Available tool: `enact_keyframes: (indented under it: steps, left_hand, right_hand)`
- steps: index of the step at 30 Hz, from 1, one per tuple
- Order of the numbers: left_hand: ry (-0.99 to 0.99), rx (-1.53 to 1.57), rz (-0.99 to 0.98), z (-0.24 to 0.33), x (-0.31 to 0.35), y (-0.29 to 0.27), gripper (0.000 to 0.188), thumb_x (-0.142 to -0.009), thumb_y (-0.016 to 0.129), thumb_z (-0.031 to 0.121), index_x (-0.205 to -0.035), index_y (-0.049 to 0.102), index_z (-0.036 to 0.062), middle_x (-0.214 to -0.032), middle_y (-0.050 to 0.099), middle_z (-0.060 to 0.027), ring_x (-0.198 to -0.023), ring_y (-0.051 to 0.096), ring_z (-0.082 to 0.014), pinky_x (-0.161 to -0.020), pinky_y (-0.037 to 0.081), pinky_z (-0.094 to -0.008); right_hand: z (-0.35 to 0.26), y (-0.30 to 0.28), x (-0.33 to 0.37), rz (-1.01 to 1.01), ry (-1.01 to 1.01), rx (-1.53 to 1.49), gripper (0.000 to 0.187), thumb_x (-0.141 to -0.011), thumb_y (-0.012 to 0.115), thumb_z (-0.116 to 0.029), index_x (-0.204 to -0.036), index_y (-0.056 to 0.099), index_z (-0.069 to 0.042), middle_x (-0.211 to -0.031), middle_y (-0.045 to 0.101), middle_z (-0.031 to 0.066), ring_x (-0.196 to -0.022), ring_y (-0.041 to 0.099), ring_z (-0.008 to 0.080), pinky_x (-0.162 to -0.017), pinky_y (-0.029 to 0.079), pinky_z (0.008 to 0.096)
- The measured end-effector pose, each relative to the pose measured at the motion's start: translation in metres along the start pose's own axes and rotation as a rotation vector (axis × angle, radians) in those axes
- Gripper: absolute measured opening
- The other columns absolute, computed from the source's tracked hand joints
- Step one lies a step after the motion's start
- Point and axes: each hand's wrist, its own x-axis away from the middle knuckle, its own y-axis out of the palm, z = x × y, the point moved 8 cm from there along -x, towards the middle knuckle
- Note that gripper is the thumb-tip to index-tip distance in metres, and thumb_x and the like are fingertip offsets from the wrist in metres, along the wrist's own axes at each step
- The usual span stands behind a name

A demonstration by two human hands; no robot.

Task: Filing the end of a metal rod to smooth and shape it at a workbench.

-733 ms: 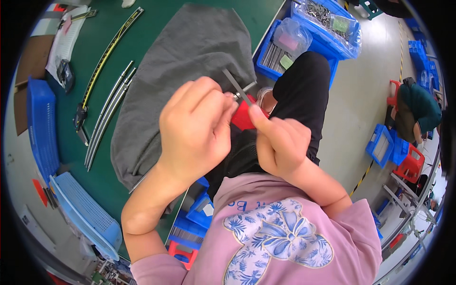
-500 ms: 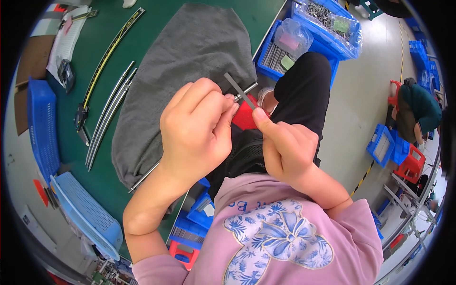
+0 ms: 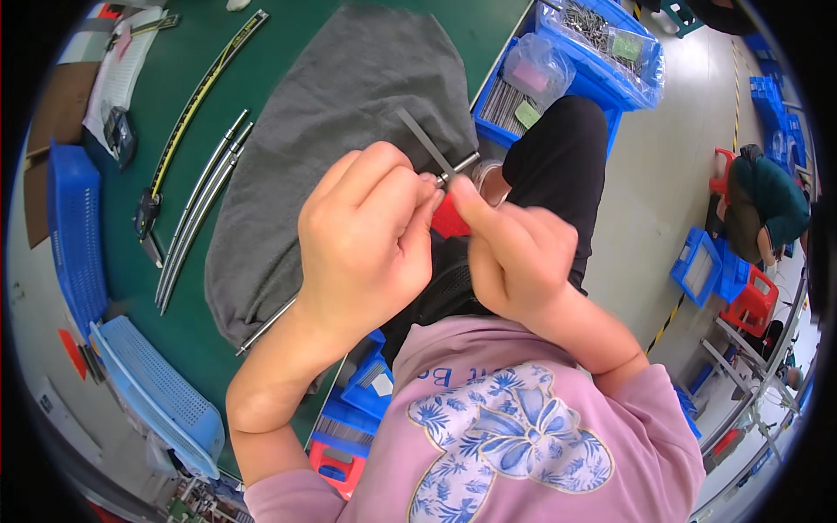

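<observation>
Two blue bins [image 3: 597, 85] are standing at upper right: the larger is holding small metal parts [image 3: 591, 26] in clear plastic [image 3: 647, 65], the smaller bin [image 3: 494, 134] thin metal pieces [image 3: 500, 108] beneath a clear bag [image 3: 530, 77]. At centre, the left grip [image 3: 364, 235], back upward, is clasping a rod [image 3: 468, 162]; the right grip [image 3: 523, 253] is pinching a flat bar [image 3: 422, 136], thumb extended, crossing the rod near its upper end. Both forearms [image 3: 281, 370] are angling inward from below.
</observation>
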Motion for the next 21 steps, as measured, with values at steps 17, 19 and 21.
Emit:
enact_keyframes:
  steps: [17,19,21]
  left_hand:
    - [0.027,-0.009,0.016,0.002,-0.001,0.0,0.017,-0.065,0.07,-0.007,-0.07,0.055,0.0011,-0.07,0.05,-0.0085,-0.059,0.05,-0.0263,-0.052,0.04,-0.0357]
    - [0.017,0.007,0.009,0.001,0.001,0.0,0.017,-0.065,0.07,-0.007,-0.07,0.055,0.0012,-0.07,0.05,-0.0085,-0.059,0.05,-0.0263,-0.052,0.04,-0.0357]
    - [0.005,0.024,0.005,0.001,-0.001,0.001,0.017,-0.065,0.07,-0.007,-0.07,0.055,0.0012,-0.069,0.05,-0.0084,-0.059,0.05,-0.0263,-0.052,0.04,-0.0356]
  right_hand:
    - [0.001,0.003,-0.002,0.029,-0.03,-0.044,0.045,-0.064,0.061,0.006,-0.108,0.068,0.001,-0.055,0.045,0.0028,-0.041,0.044,0.0169,-0.04,0.035,0.029]
    - [0.001,-0.003,0.011,-0.013,-0.008,-0.04,0.042,-0.067,0.06,0.01,-0.107,0.067,0.004,-0.056,0.047,0.0039,-0.041,0.043,0.0171,-0.041,0.034,0.0285]
    - [0.0,-0.008,0.02,-0.085,0.053,-0.006,0.042,-0.065,0.06,0.01,-0.107,0.067,0.003,-0.056,0.047,0.0037,-0.041,0.043,0.0167,-0.041,0.033,0.0284]
